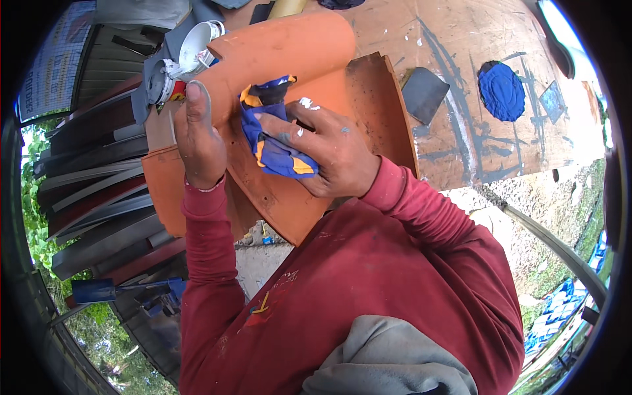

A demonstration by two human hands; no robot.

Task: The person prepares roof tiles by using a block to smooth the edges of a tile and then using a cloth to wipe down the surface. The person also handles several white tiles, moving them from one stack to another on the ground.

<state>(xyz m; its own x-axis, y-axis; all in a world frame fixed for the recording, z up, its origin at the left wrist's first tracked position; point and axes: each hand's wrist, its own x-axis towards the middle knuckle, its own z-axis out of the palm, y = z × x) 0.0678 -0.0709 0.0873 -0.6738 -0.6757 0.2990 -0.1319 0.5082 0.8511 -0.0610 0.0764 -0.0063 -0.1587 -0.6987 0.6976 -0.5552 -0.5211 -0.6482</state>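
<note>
My right hand [339, 145], spotted with white and grey paint, is closed around a crumpled blue and yellow cloth [283, 158]. The cloth lies over an orange curved roof tile [283, 43], which has a rounded hump at the far side and a flat channel nearer me. At the tile's left part, my left hand [201, 141] points its thumb upward. The other fingers of that hand are hidden, so its hold on the tile cannot be made out.
The tile lies on a paint-streaked wooden table [461, 39]. A white tub [197, 43] and an open paint can [160, 82] stand at far left. To the right lie a dark sandpaper sheet [424, 95] and a round blue cloth [501, 91]. Long stacked metal profiles [99, 178] fill the left.
</note>
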